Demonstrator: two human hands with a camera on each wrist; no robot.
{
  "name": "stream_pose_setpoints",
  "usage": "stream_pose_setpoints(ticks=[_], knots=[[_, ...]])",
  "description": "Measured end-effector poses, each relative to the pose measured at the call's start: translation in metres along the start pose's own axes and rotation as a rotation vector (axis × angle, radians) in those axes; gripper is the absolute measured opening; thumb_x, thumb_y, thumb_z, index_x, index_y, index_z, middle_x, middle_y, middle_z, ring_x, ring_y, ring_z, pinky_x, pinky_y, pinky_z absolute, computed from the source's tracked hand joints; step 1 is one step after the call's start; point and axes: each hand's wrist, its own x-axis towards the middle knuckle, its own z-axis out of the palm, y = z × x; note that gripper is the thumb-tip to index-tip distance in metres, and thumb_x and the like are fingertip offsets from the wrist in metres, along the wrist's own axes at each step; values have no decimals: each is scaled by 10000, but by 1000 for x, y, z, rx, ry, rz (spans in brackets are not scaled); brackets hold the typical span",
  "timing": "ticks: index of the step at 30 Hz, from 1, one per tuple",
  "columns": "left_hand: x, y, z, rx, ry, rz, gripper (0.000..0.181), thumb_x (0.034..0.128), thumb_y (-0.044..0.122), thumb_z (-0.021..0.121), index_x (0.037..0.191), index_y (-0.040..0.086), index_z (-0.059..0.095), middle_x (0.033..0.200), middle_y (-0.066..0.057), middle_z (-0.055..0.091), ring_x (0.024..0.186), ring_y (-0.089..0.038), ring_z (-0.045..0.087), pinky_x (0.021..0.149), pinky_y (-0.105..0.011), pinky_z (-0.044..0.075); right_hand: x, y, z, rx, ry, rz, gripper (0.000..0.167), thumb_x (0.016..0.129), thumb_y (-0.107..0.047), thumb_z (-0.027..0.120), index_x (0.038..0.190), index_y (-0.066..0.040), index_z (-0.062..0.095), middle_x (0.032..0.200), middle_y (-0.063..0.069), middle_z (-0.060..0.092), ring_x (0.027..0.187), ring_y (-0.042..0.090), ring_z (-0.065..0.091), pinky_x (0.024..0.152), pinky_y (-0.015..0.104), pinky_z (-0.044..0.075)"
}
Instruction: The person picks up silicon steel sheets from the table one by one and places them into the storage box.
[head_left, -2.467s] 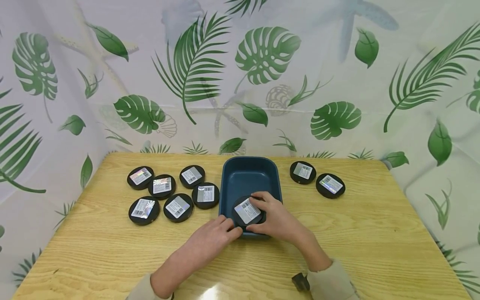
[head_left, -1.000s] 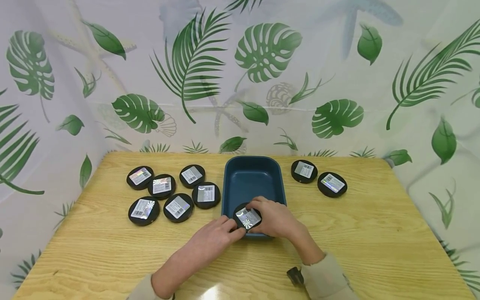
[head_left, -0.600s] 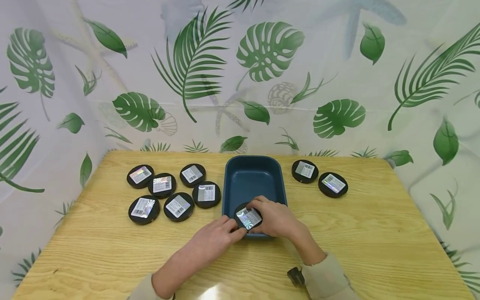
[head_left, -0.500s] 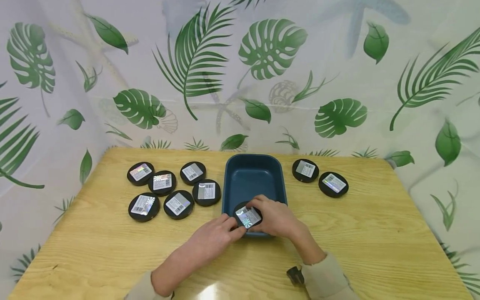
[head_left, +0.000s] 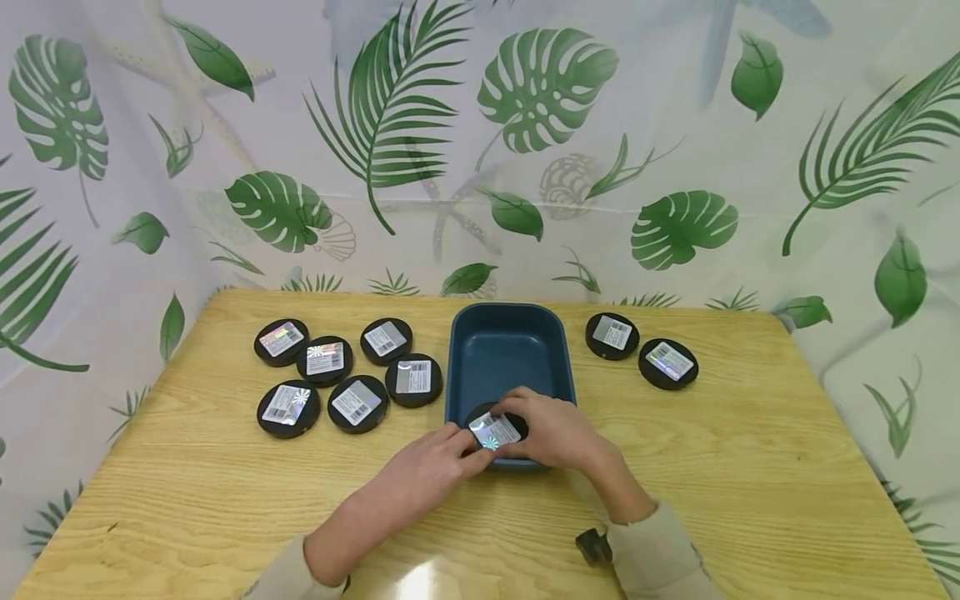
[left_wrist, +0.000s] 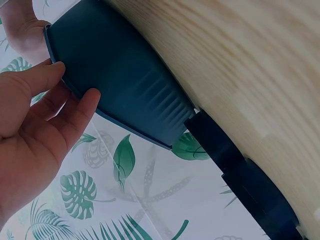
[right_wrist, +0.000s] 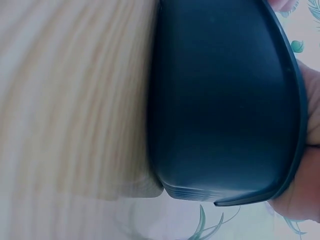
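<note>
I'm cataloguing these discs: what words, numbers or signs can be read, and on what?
No words or numbers are readable.
Disc in the right hand: starburst sign; print too small.
Six discs left of the tub: two starbursts, print too small.
Two discs right: print too small.

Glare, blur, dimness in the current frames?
Head: glare patch on the yellowish wooden table at the bottom edge; left wrist: dim, black round discs nearly featureless; right wrist: wood grain smeared at left, rim of the dark-blue rectangular plastic tray crisper.
</note>
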Motion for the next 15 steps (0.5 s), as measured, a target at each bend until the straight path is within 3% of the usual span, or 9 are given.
stream_pose_setpoints(ticks=[8, 15], knots=[[1, 0, 1, -20, 29, 0, 279, 903, 124, 707, 1173, 193, 717, 1015, -13, 634, 882, -157, 563, 778, -227, 512, -2, 2, -1, 20, 16, -10, 574, 803, -391, 822, 1295, -158, 639, 1270, 28, 631, 1071, 221, 637, 821, 426, 528], [0, 0, 1, -39, 15, -10, 288, 902, 126, 704, 1180, 199, 714, 1024, -13, 633, 901, -160, 566, 771, -231, 526, -3, 1, 0, 60, 7, -1, 641, 814, -385, 814, 1371, -161, 590, 1316, 58, 631, 1151, 253, 620, 888, 462, 519]])
